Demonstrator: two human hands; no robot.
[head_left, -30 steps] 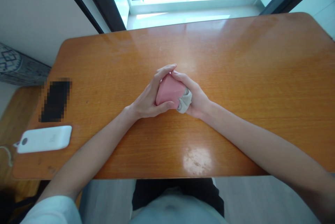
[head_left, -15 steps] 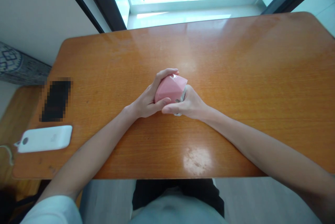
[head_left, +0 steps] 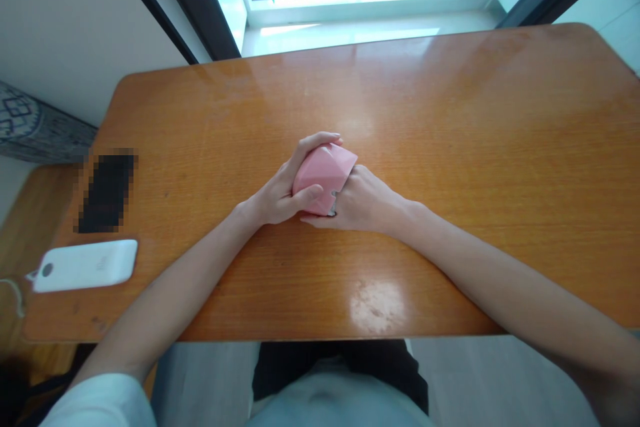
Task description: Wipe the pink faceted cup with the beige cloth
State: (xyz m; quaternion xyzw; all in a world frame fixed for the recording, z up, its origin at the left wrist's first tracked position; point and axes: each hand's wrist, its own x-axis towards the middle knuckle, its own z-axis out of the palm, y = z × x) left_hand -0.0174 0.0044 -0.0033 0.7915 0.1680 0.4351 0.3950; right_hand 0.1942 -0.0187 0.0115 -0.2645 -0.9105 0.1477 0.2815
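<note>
A pink faceted object (head_left: 324, 172) sits at the middle of the orange wooden table (head_left: 450, 120). My left hand (head_left: 280, 190) wraps around its left side, fingers over the top and thumb in front. My right hand (head_left: 360, 204) presses against its right and lower side, fingers curled under it. A scrap of grey cloth (head_left: 333, 207) barely shows between my right fingers and the pink object; most of it is hidden.
A white flat device (head_left: 85, 265) lies near the table's left front corner, with a blurred black rectangle (head_left: 107, 192) just behind it. A window sill runs behind the table's far edge. A lower wooden surface adjoins the table on the left.
My right hand has turned palm-down and slid under the pink object, hiding most of the grey cloth that showed at its right. The pink object tilted slightly; my left hand stayed in place.
</note>
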